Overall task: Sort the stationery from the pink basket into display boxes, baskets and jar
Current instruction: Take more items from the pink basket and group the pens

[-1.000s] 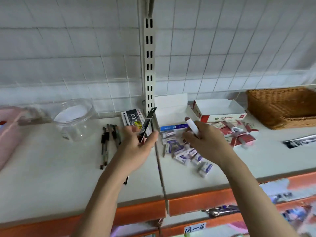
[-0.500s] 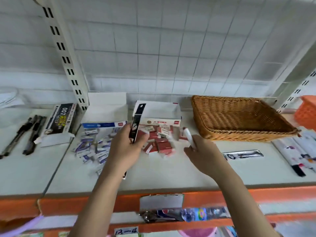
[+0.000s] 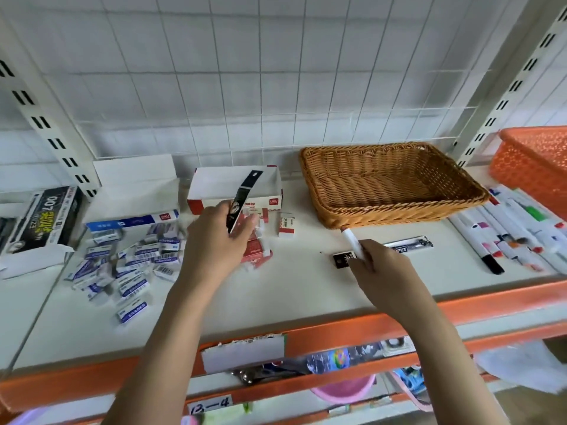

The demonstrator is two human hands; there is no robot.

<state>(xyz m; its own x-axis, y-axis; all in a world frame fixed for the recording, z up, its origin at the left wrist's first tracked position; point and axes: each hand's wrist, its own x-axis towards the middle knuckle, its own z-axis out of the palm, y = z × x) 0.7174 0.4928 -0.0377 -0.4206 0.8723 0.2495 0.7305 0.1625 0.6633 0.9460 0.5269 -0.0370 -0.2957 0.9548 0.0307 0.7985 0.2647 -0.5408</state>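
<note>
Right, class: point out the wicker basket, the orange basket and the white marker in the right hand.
wicker basket [image 3: 402, 210]: head view, on its front woven rim.
orange basket [image 3: 534, 167]: head view, on its left side wall.
white marker [image 3: 351, 240]: head view, on the barrel above the fingers.

Left hand [image 3: 214, 240] held a flat black packaged pen [image 3: 242, 200] upright, tilted right, over the red erasers [image 3: 256, 250]. Right hand [image 3: 380, 265] closed around a white marker [image 3: 351, 240], tip pointing toward the wicker basket [image 3: 392, 207], just short of its front rim. A black packaged pen [image 3: 408, 245] lay flat on the shelf [image 3: 276, 302] behind the right hand. Red-and-white display box [image 3: 270, 191] stood open behind the red erasers; blue-and-white erasers [image 3: 132, 259] lay scattered to its left before a blue display box [image 3: 132, 222]. White markers [image 3: 515, 234] lay in a row right of the wicker basket, beside an orange basket [image 3: 534, 157]. Black box [image 3: 43, 219] at far left.
</note>
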